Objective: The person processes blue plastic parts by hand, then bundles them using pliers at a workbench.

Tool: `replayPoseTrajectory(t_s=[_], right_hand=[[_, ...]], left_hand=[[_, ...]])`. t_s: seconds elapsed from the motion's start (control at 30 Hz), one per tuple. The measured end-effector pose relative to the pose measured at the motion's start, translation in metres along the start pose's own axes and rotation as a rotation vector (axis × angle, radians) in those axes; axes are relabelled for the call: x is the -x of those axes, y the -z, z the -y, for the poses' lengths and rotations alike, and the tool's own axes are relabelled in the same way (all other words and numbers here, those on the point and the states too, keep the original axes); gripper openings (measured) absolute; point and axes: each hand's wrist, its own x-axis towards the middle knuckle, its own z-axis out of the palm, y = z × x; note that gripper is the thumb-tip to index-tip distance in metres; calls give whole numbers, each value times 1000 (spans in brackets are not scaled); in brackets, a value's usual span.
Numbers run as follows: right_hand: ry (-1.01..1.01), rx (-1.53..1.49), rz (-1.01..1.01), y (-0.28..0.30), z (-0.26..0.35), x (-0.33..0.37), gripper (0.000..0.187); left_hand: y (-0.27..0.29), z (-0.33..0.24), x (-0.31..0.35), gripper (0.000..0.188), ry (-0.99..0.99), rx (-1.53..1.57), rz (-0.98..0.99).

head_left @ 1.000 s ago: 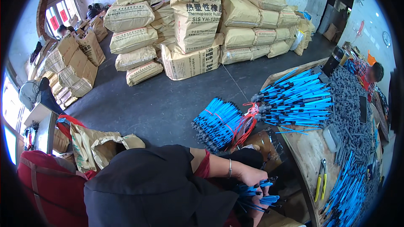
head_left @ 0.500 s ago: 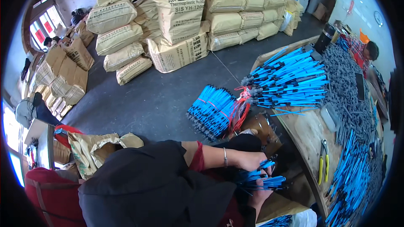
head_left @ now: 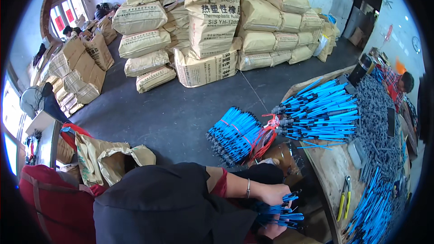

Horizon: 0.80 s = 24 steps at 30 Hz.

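Gripping thin, smooth, dark-tipped blue plastic sticks (head_left: 277, 210), both hands (head_left: 274, 194) (head_left: 273, 231) curl around them.

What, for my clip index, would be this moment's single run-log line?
left hand: grips blue rods | right hand: grips same rods | table: yellow-handled pliers, loose blue pieces | beside table: banded blue bundle

A broad, plain matte-black cloth garment (head_left: 167, 203) is covering the upper body, its surface creasing softly into folds. A close-fitting red fabric sleeve edge (head_left: 220, 186) is showing from under it, ending high on the left forearm (head_left: 236, 186). A slim, shiny silver-coloured metal bangle (head_left: 248, 188) is encircling the wrist behind the left hand (head_left: 273, 194).
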Motion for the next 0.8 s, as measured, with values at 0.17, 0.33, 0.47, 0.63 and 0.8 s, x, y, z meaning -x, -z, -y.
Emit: replayPoseTrajectory(t_s=[0.17,0.33,0.47,0.63,0.8], right_hand=[[71,515,247,8,9,-18,48],[-24,558,454,16,12,-27,49],[-80,247,538,2,26,-15,43],[-68,122,475,-10,27,-19,39],[-26,157,432,-28,26,-23,35]], left_hand=[[10,2,3,15,-72,198,245],[14,12,0,21,-41,268,474],[17,7,1,24,-25,273,548],[13,12,3,19,-126,258,398],[5,13,6,11,0,168,46]])
